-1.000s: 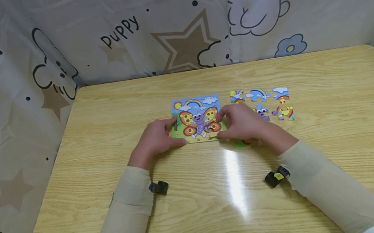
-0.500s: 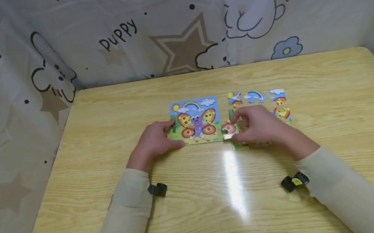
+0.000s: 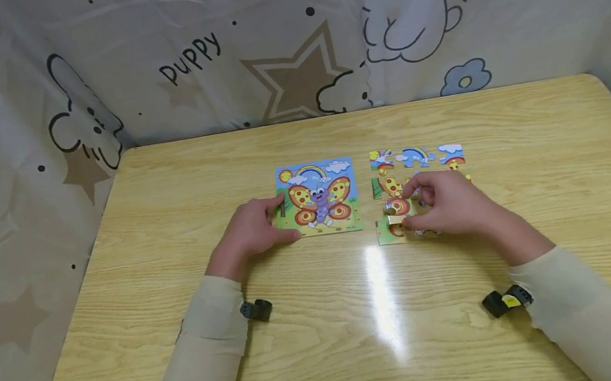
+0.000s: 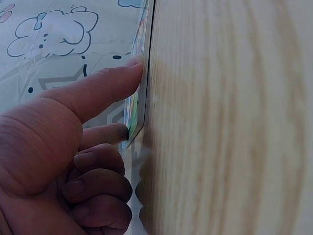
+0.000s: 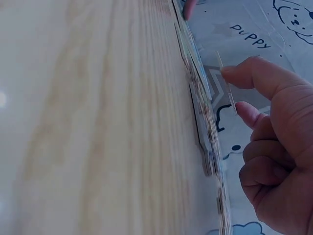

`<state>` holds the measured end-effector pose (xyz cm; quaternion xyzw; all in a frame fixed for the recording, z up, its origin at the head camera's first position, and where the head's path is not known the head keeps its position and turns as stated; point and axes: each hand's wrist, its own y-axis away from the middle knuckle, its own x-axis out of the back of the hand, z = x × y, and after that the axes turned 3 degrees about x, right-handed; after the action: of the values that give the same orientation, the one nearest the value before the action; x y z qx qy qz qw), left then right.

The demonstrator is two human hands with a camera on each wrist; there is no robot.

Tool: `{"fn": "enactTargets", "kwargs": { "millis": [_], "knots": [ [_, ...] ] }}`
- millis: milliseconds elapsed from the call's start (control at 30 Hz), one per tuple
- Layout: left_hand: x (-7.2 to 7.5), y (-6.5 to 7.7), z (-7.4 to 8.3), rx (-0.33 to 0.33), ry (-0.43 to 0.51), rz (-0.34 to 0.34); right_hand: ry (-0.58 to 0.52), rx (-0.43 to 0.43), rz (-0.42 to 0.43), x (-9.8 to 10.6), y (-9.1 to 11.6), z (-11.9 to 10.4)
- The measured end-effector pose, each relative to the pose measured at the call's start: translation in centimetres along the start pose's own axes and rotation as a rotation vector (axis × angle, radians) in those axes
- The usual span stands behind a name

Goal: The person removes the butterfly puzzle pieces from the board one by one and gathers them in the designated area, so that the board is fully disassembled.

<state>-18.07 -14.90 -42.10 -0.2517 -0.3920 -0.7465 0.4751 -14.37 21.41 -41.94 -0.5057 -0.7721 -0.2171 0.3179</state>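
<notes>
A square butterfly picture board [image 3: 333, 175] lies flat on the wooden table. My left hand [image 3: 254, 227] holds its near-left corner, thumb on the front edge and index finger at the left side; the other fingers are curled in the left wrist view. To the right of the board, my right hand [image 3: 456, 202] pinches a jigsaw piece [image 3: 399, 207] with a red and orange swirl between thumb and index finger. In the right wrist view, the thin piece [image 5: 227, 85] is held above the loose pieces. The right hand hides part of them.
Several loose jigsaw pieces [image 3: 415, 156] lie in rough rows right of the board, one green-cornered piece [image 3: 385, 233] nearest the front. A printed cloth [image 3: 137, 57] hangs behind the wooden table [image 3: 332, 348] and along its sides. Light glares on the tabletop.
My right hand has moved right from the board's lower right, carrying the pinched jigsaw piece over the loose pieces. The left hand has stayed at the board's corner.
</notes>
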Motion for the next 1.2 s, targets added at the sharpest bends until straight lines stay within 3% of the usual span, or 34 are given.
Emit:
{"fn": "enactTargets", "kwargs": {
  "millis": [667,1200],
  "knots": [
    [0.1,0.0,0.1,-0.007,0.010,-0.003,0.030,-0.041,0.072,2.1,3.6,2.8],
    [0.1,0.2,0.3,0.021,0.028,-0.004,0.031,-0.051,0.062,3.0,5.7,4.5]
  ]
}}
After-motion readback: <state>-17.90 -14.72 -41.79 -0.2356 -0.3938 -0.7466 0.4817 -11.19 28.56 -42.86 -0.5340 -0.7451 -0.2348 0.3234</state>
